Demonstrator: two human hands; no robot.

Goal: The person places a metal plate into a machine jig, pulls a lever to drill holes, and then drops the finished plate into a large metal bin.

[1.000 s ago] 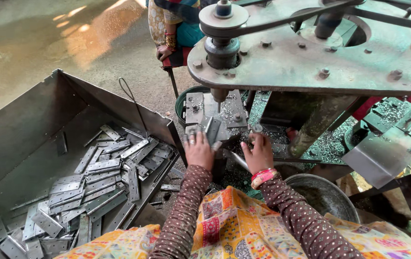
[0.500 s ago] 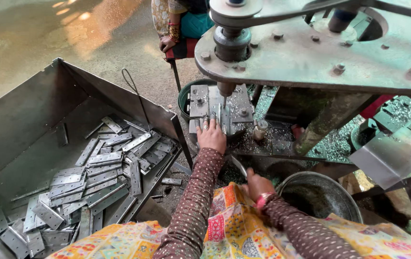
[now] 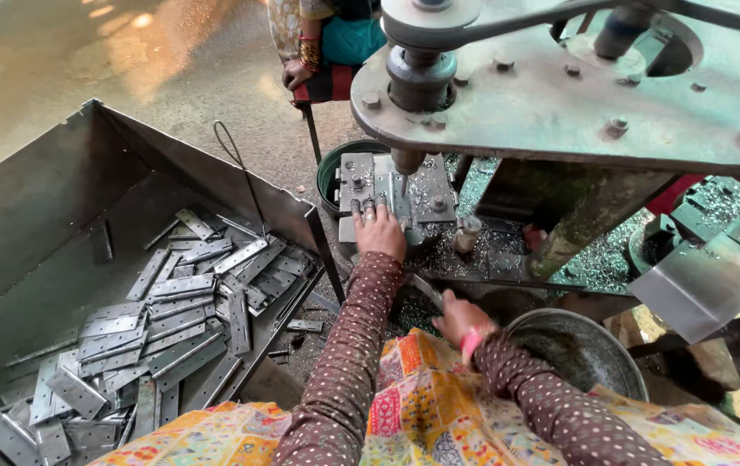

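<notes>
Head view: left hand fingers flat on jig plate; right hand fingers gripping lever.

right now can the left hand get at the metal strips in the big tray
Probably yes. The left hand rests on the drill jig, and the metal strips lie in the open tray just to that side. Only the tray's side wall stands between, and it looks low enough to reach over.
</notes>
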